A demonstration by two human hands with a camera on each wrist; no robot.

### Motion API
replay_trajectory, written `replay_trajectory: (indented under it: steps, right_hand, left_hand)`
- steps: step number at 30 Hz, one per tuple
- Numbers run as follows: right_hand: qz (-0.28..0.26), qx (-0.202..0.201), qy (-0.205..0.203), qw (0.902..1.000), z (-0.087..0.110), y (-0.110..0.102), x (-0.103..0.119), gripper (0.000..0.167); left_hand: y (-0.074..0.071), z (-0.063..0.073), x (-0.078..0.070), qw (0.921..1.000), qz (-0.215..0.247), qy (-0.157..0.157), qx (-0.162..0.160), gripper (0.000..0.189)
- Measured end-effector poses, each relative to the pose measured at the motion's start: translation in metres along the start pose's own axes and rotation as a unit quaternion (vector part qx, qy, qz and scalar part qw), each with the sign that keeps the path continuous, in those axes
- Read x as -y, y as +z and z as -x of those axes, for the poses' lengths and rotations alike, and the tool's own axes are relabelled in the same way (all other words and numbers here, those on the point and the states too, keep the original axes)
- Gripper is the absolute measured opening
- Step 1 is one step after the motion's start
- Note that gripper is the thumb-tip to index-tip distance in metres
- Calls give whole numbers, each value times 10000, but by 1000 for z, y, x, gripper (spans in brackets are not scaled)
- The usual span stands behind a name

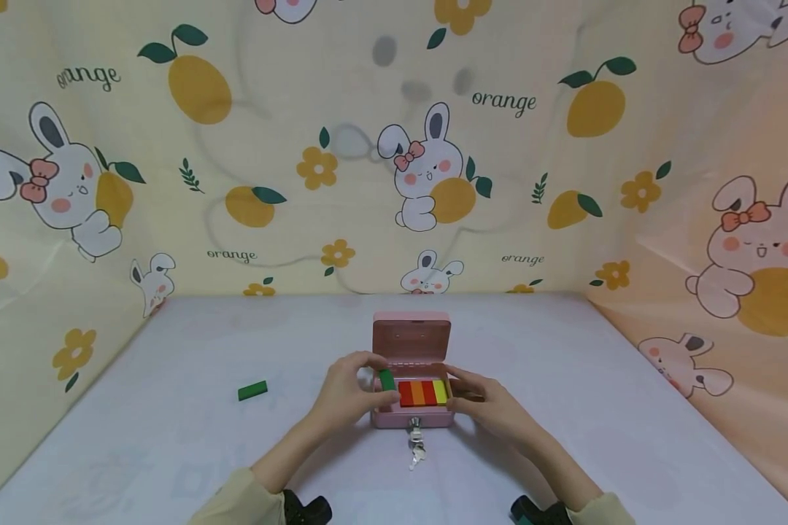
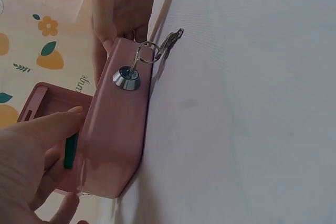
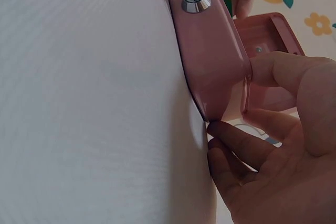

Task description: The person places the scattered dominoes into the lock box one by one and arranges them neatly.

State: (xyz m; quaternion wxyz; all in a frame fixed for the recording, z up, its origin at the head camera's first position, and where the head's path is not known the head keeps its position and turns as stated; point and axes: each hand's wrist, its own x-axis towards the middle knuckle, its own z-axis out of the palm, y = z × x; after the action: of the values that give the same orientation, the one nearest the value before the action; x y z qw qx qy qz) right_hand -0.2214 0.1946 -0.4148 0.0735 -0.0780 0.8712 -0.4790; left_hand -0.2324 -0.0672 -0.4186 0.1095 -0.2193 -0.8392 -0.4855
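Observation:
A pink metal box [image 1: 394,421] stands on the table with its lid [image 1: 411,339] raised behind it. Inside lies a row of red, orange and yellow blocks [image 1: 423,394]. My left hand [image 1: 348,390] pinches a green block [image 1: 387,380] between thumb and fingers at the box's left end; the same green block [image 2: 70,150] shows beneath the fingers in the left wrist view. My right hand [image 1: 492,405] grips the box's right end. In the right wrist view, the thumb of this hand [image 3: 283,150] lies on the rim and other fingers touch the side wall.
Another green block [image 1: 252,391] lies on the white tabletop [image 1: 190,408] to the left of the box. Keys [image 1: 416,445] dangle from the front lock [image 2: 126,78]. A printed cloth [image 1: 381,240] rises behind the table and along both sides.

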Motion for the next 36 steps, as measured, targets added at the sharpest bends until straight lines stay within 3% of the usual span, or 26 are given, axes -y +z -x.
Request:
replay_trajectory:
  steps: [5, 12, 29, 36]
  right_hand:
    - [-73, 16, -8, 10000, 0, 0, 0, 60]
    - [-24, 9, -32, 10000, -1, 0, -1, 61]
    - [75, -37, 41, 10000, 0, 1, 0, 61]
    - [71, -44, 77, 9999, -1, 2, 1, 62]
  left_hand:
    - [6, -1, 4, 9997, 100, -215, 61, 43]
    - [13, -3, 10, 9995, -41, -268, 136, 44]
    - [11, -13, 9, 9952, -491, -396, 746, 43]
    - [10, -13, 6, 9927, -809, -406, 793, 45]
